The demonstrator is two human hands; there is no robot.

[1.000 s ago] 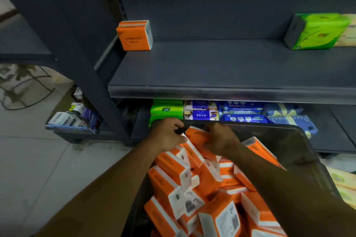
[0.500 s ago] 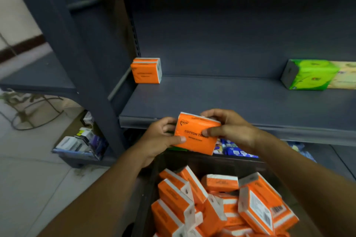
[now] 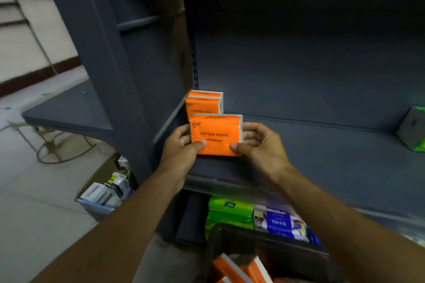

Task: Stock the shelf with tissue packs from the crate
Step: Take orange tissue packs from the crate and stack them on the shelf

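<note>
Left hand (image 3: 181, 145) and right hand (image 3: 259, 145) grip an orange tissue pack (image 3: 216, 134) upright over the shelf (image 3: 322, 145).

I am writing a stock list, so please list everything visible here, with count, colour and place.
shelf: one, dark grey, centre
held pack: one, orange, at the shelf's front left
shelved pack: one, orange, in the shelf's back left corner
crate: one, dark, below the shelf
crate packs: several, orange, inside the crate
green packs: two, green, stacked on the lower shelf
blue pack: one, blue-white, beside them
edge pack: one, green, shelf's right
floor bin: one, pale blue, left floor
left hand: grips the held pack's left side
right hand: grips its right side
</note>
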